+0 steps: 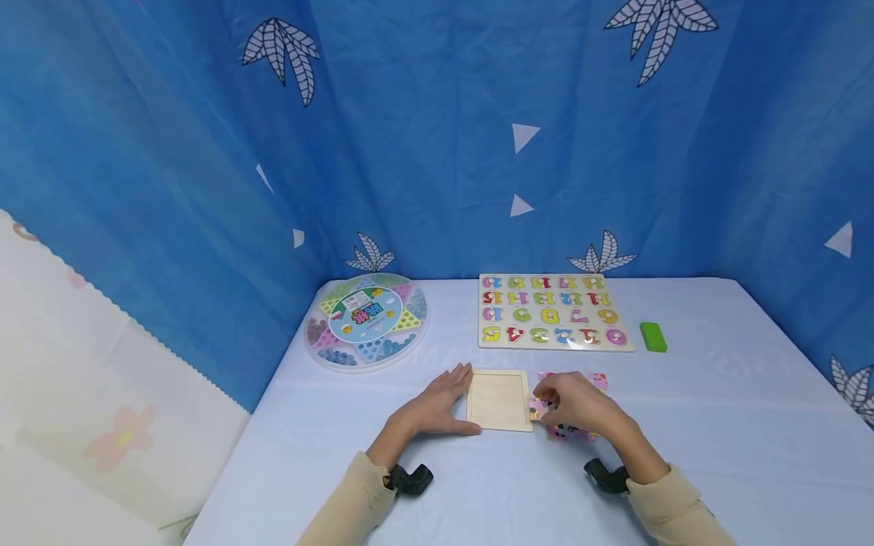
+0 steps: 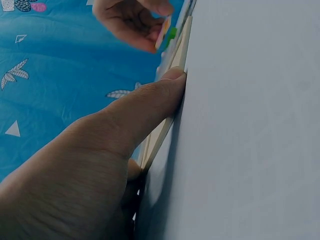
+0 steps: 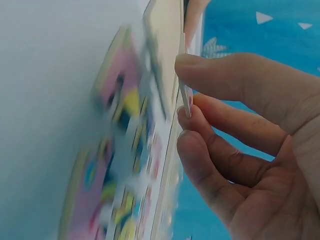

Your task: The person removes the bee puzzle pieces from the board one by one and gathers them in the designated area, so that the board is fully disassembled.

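A shallow wooden puzzle tray (image 1: 498, 400) lies flat on the table with a bare inside. My left hand (image 1: 440, 402) rests at its left side, fingers stretched toward the far corner and thumb at the near corner. In the left wrist view the thumb of that left hand (image 2: 145, 105) lies along the tray edge (image 2: 157, 137). My right hand (image 1: 580, 402) pinches a thin pink puzzle piece (image 1: 537, 410) beside the tray's right edge. The right wrist view shows this piece edge-on between thumb and fingertips. Several more pink puzzle pieces (image 3: 120, 75) lie below the right hand, partly hidden by it.
Behind the tray lies a wooden number board (image 1: 553, 312), with a green block (image 1: 653, 337) to its right. A round clear case (image 1: 365, 322) with coloured beads sits at the back left. A blue curtain (image 1: 437, 152) hangs along the table's far edge.
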The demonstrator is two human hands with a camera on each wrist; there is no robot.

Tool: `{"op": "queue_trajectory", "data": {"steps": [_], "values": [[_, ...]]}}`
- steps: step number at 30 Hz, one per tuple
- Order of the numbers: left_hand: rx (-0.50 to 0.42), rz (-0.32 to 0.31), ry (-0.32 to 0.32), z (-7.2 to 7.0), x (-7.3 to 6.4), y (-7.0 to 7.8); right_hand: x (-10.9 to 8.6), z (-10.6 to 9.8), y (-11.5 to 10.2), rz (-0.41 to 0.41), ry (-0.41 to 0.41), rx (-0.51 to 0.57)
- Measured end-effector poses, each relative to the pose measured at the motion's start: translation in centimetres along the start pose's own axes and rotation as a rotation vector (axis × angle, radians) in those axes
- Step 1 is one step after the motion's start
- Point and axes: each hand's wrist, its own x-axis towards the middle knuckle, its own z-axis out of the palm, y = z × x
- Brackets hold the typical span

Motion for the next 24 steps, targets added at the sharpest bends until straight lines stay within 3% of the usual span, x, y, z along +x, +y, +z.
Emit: {"op": "queue_trajectory", "data": {"steps": [11,24], "values": [[0.001,0.002,-0.002,0.0,0.0,0.1,-2.8,-1.8,3.8,0.01,0.041,-0.042],[-0.012,-0.007,-0.015,-0.1,0.1,0.1,-5.1,-3.1,7.4,0.112,0.022,-0.057]]}}
